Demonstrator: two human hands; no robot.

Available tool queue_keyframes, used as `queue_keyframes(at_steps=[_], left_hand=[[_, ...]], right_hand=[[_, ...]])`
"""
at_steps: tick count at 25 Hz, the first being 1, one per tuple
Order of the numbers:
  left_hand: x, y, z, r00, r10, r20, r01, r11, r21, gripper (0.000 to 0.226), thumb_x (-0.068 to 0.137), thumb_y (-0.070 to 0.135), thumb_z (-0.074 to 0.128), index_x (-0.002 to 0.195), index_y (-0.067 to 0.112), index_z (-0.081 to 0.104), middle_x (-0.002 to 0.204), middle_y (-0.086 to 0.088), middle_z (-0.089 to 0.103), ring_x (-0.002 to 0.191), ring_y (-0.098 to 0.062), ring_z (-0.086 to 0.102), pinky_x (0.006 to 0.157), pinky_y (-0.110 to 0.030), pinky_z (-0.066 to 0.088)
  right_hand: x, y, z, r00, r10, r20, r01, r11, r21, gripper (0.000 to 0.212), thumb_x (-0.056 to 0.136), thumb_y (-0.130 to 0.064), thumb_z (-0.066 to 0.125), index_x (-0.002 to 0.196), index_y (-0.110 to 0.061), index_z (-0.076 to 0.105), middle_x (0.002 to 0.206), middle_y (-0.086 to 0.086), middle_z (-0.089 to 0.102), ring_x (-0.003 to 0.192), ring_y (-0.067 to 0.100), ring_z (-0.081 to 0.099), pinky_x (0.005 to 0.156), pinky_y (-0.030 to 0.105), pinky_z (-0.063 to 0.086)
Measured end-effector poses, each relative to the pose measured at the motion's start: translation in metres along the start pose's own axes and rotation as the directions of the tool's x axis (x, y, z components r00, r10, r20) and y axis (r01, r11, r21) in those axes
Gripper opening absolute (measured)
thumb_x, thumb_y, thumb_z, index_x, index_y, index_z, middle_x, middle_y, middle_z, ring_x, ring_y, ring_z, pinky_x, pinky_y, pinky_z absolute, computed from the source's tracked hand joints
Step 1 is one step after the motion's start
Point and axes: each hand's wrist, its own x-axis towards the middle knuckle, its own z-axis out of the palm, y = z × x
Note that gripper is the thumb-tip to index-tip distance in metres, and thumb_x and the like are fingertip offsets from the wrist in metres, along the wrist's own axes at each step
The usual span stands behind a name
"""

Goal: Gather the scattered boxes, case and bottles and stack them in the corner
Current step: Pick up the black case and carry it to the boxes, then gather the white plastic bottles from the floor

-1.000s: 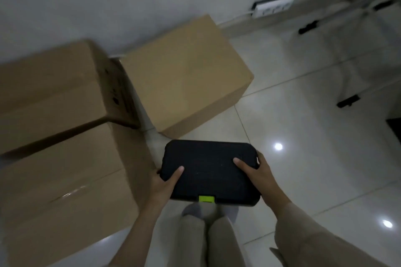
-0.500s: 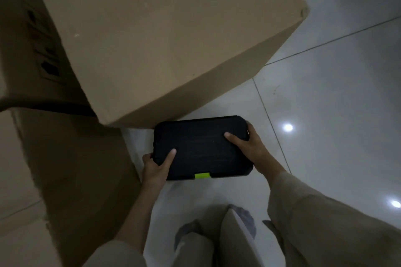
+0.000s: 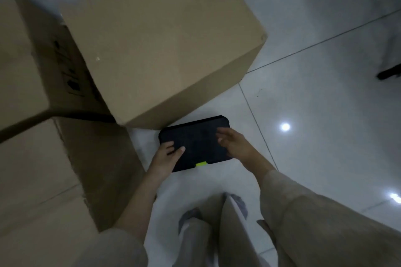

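Observation:
A black case [image 3: 195, 143] with a green tab [image 3: 201, 164] lies low over the white tiled floor, its far edge against the base of a big cardboard box [image 3: 162, 45]. My left hand [image 3: 167, 158] grips the case's left end, thumb on top. My right hand [image 3: 234, 145] is blurred and hovers over the right part of the lid with fingers spread; the case's right edge shows free beside it. Two more cardboard boxes are stacked at the left, an upper one [image 3: 26, 67] with black print and a lower one [image 3: 43, 180]. No bottles are in view.
My own legs in beige trousers [image 3: 217, 234] and grey socks stand just behind the case. White wall runs behind the boxes. Black furniture feet [image 3: 388, 72] sit at the far right on the glossy tiles [image 3: 325, 115], which show light reflections.
The case went down and forward to the foot of the big box. My right hand came off the case's right edge and now sits over the lid; my left hand keeps its grip.

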Motion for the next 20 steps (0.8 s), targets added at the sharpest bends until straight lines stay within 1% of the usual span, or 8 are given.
queue_keyframes(at_steps=[4, 8, 10, 11, 14, 15, 18, 20], left_hand=[[-0.086, 0.085, -0.008, 0.983, 0.182, 0.007, -0.183, 0.983, 0.027, 0.04, 0.091, 0.028, 0.054, 0.128, 0.013, 0.048, 0.122, 0.0, 0.052, 0.105, -0.011, 0.048, 0.085, -0.023, 0.038], [-0.178, 0.167, -0.03, 0.925, 0.38, 0.013, -0.38, 0.924, 0.051, 0.028, 0.092, 0.026, 0.052, 0.118, 0.015, 0.053, 0.1, 0.01, 0.056, 0.097, -0.01, 0.052, 0.082, -0.021, 0.039], [-0.228, 0.209, -0.043, 0.879, 0.475, 0.038, -0.477, 0.875, 0.081, 0.021, 0.092, 0.025, 0.052, 0.112, 0.018, 0.055, 0.09, 0.016, 0.053, 0.086, -0.002, 0.053, 0.07, -0.013, 0.04], [-0.251, 0.228, -0.048, 0.853, 0.519, 0.057, -0.522, 0.847, 0.096, 0.019, 0.092, 0.025, 0.052, 0.109, 0.019, 0.056, 0.088, 0.015, 0.053, 0.083, 0.0, 0.052, 0.068, -0.012, 0.04], [-0.321, 0.276, -0.062, 0.764, 0.634, 0.117, -0.643, 0.762, 0.076, 0.011, 0.091, 0.021, 0.051, 0.1, 0.025, 0.057, 0.085, 0.004, 0.054, 0.083, -0.014, 0.053, 0.074, -0.025, 0.041], [-0.343, 0.288, -0.065, 0.731, 0.668, 0.137, -0.68, 0.73, 0.072, 0.011, 0.091, 0.02, 0.051, 0.096, 0.027, 0.057, 0.083, 0.003, 0.054, 0.082, -0.015, 0.052, 0.073, -0.027, 0.041], [-0.41, 0.305, -0.064, 0.624, 0.74, 0.251, -0.777, 0.622, 0.096, 0.014, 0.091, 0.022, 0.05, 0.09, 0.035, 0.056, 0.084, 0.007, 0.056, 0.081, -0.012, 0.055, 0.067, -0.023, 0.042], [-0.45, 0.304, -0.055, 0.556, 0.754, 0.349, -0.823, 0.558, 0.105, 0.012, 0.092, 0.022, 0.049, 0.091, 0.032, 0.057, 0.084, 0.006, 0.058, 0.082, -0.013, 0.056, 0.07, -0.023, 0.046]], right_hand=[[-0.09, -0.054, -0.003, 0.998, -0.052, -0.039, 0.054, 0.997, 0.053, 0.034, 0.096, -0.004, 0.042, 0.129, -0.003, 0.048, 0.134, 0.015, 0.053, 0.106, 0.015, 0.05, 0.067, 0.011, 0.04], [-0.195, -0.123, -0.027, 0.981, -0.133, -0.138, 0.144, 0.987, 0.075, 0.029, 0.096, -0.006, 0.041, 0.122, -0.007, 0.053, 0.123, 0.01, 0.061, 0.095, 0.013, 0.054, 0.06, 0.005, 0.041], [-0.254, -0.164, -0.04, 0.963, -0.183, -0.199, 0.206, 0.973, 0.101, 0.029, 0.094, -0.005, 0.041, 0.121, -0.008, 0.054, 0.118, 0.007, 0.063, 0.094, 0.012, 0.054, 0.065, 0.008, 0.041], [-0.281, -0.182, -0.045, 0.95, -0.21, -0.233, 0.243, 0.962, 0.121, 0.03, 0.094, -0.004, 0.041, 0.121, -0.008, 0.054, 0.115, 0.006, 0.063, 0.094, 0.011, 0.055, 0.066, 0.008, 0.04], [-0.364, -0.228, -0.057, 0.88, -0.289, -0.378, 0.378, 0.907, 0.186, 0.029, 0.092, -0.004, 0.042, 0.117, -0.011, 0.055, 0.107, 0.002, 0.063, 0.094, 0.011, 0.056, 0.069, 0.013, 0.042], [-0.391, -0.237, -0.057, 0.85, -0.31, -0.427, 0.424, 0.882, 0.204, 0.028, 0.093, -0.005, 0.042, 0.115, -0.013, 0.056, 0.105, 0.0, 0.064, 0.093, 0.012, 0.057, 0.071, 0.015, 0.043], [-0.465, -0.242, -0.05, 0.764, -0.321, -0.56, 0.527, 0.812, 0.253, 0.024, 0.094, -0.011, 0.044, 0.112, -0.02, 0.057, 0.101, -0.006, 0.066, 0.093, 0.012, 0.059, 0.074, 0.023, 0.045], [-0.51, -0.228, -0.043, 0.729, -0.301, -0.615, 0.553, 0.788, 0.27, 0.025, 0.094, -0.011, 0.043, 0.112, -0.019, 0.057, 0.101, -0.006, 0.065, 0.094, 0.013, 0.058, 0.075, 0.024, 0.045]])
